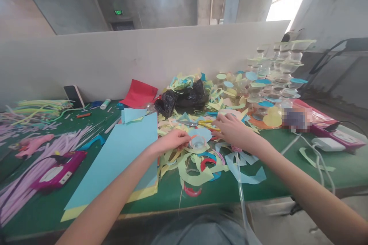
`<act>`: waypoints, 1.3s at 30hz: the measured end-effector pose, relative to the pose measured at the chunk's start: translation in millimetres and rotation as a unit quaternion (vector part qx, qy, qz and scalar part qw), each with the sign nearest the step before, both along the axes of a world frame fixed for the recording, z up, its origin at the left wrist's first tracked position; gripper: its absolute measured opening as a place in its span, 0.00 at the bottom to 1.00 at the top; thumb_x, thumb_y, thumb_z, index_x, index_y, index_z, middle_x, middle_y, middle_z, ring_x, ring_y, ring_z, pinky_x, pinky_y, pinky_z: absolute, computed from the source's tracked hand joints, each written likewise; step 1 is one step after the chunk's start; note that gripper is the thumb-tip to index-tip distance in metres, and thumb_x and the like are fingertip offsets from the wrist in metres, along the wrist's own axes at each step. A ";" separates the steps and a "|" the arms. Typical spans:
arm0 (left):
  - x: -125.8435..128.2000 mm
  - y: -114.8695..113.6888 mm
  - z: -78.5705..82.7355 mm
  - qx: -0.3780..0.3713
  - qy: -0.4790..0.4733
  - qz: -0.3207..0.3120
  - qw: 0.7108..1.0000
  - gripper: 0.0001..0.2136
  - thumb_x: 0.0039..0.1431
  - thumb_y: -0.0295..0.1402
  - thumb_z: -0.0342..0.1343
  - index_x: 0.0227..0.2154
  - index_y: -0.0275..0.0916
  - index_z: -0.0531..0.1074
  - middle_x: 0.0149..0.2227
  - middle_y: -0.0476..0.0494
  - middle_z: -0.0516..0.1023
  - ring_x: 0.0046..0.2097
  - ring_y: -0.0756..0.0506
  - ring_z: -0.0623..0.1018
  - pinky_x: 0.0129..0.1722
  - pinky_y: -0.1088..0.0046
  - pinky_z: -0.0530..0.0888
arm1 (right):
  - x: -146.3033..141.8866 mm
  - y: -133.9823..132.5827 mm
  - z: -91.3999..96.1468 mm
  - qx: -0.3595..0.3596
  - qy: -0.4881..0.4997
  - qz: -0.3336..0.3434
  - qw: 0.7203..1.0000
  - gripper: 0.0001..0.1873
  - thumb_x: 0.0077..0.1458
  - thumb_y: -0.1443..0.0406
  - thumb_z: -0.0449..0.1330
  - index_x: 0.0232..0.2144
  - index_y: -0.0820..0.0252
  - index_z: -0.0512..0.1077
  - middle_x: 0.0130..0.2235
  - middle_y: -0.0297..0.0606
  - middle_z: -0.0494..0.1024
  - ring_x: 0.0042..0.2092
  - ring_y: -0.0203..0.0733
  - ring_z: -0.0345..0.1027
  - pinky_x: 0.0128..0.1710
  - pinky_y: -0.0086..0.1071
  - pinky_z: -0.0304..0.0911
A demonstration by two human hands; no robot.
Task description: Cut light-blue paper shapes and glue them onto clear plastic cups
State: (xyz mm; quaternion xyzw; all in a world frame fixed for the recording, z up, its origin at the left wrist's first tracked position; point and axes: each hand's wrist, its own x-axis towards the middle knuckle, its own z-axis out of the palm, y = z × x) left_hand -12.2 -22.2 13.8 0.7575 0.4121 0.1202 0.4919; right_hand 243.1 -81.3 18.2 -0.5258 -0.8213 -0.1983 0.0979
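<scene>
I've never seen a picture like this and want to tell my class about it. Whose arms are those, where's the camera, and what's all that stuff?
There's no robot here, just a person's two bare hands. The camera is worn on the head, so you look down past their arms.

The green table holds big blue paper, paper scraps, a black bag and, off to the left, a pink glue gun. Clear cups and paper circles are piled on the right.

The left hand has its fingers at a small clear cup. The right hand is by yellow-handled scissors; I can't tell whether it's holding anything.
</scene>
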 end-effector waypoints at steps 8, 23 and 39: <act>1.7 0.0 -2.2 0.004 0.021 -0.014 1.000 0.20 0.55 0.53 0.53 0.24 0.38 0.67 0.25 0.50 0.70 0.25 0.51 0.68 0.27 0.73 0.65 | -19.1 39.4 -4.4 -0.167 0.095 0.014 0.981 0.11 0.62 0.60 0.54 0.38 0.58 0.75 0.45 0.48 0.72 0.48 0.56 0.62 0.46 0.44 0.60; 2.8 -2.6 -0.1 0.026 0.001 0.017 1.000 0.18 0.56 0.50 0.53 0.25 0.38 0.68 0.24 0.50 0.69 0.25 0.51 0.68 0.27 0.73 0.65 | -17.1 34.8 18.6 -0.155 0.527 -0.029 0.835 0.11 0.61 0.56 0.51 0.36 0.56 0.67 0.29 0.32 0.69 0.29 0.37 0.60 0.28 0.30 0.54; -2.9 6.6 8.3 0.075 0.053 0.136 0.986 0.30 0.60 0.60 0.35 0.20 0.40 0.64 0.16 0.47 0.66 0.20 0.48 0.66 0.23 0.70 0.62 | -19.9 24.3 4.8 -0.314 0.441 0.035 0.840 0.17 0.63 0.50 0.49 0.34 0.55 0.67 0.25 0.28 0.61 0.24 0.34 0.51 0.23 0.29 0.48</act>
